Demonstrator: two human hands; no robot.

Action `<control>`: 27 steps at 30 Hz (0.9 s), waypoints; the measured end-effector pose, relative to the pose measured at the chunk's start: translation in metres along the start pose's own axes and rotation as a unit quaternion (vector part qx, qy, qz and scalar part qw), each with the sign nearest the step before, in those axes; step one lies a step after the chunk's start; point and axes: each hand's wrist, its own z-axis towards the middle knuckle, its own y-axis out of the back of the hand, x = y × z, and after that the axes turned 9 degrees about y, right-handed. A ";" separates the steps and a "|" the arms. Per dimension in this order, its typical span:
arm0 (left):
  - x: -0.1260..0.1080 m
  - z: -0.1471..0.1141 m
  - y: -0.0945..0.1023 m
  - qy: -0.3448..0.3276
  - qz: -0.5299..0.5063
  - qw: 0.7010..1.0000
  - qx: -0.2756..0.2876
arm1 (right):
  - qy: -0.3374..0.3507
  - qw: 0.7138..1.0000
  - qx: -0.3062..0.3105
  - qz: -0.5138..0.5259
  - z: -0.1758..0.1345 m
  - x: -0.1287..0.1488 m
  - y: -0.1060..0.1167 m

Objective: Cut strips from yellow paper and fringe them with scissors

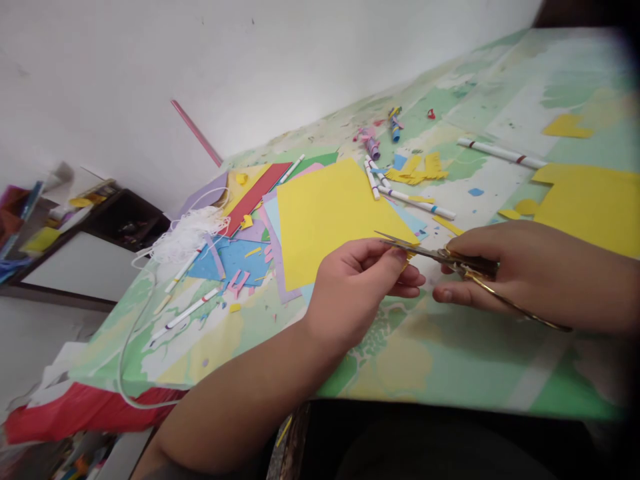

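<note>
My right hand (545,270) grips a pair of scissors (425,251) with gold-coloured handles, blades pointing left. Between the thumb and fingers of my left hand (357,283) is a small piece of yellow paper (409,255), mostly hidden by the fingers. The blades lie across the fingertips of that hand, right at the paper piece. Behind my left hand lies a large yellow sheet (333,220) on top of lilac and light blue sheets. Beyond the scissors are fringed yellow scraps (417,170) and several white markers (420,201).
A patterned tablecloth (450,373) covers the table. To the left lie white cord (187,233), a red strip (257,200) and blue paper (235,260). Cut yellow paper (595,207) is at right. Small rolled paper figures (395,127) stand farther back, near the wall (310,60).
</note>
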 end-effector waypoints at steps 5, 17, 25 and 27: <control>0.001 0.000 0.001 -0.011 -0.012 1.000 0.008 | -0.003 1.000 0.013 -0.008 0.000 0.000 0.001; 0.003 0.004 0.003 -0.068 0.006 0.996 -0.053 | -0.013 1.000 0.003 -0.019 0.001 -0.003 -0.001; 0.000 0.003 0.004 -0.072 0.057 0.995 -0.039 | -0.015 1.000 0.005 -0.015 0.000 -0.002 -0.001; 0.000 0.002 0.003 -0.074 0.054 0.995 -0.036 | -0.011 1.000 0.000 -0.016 0.000 -0.002 -0.002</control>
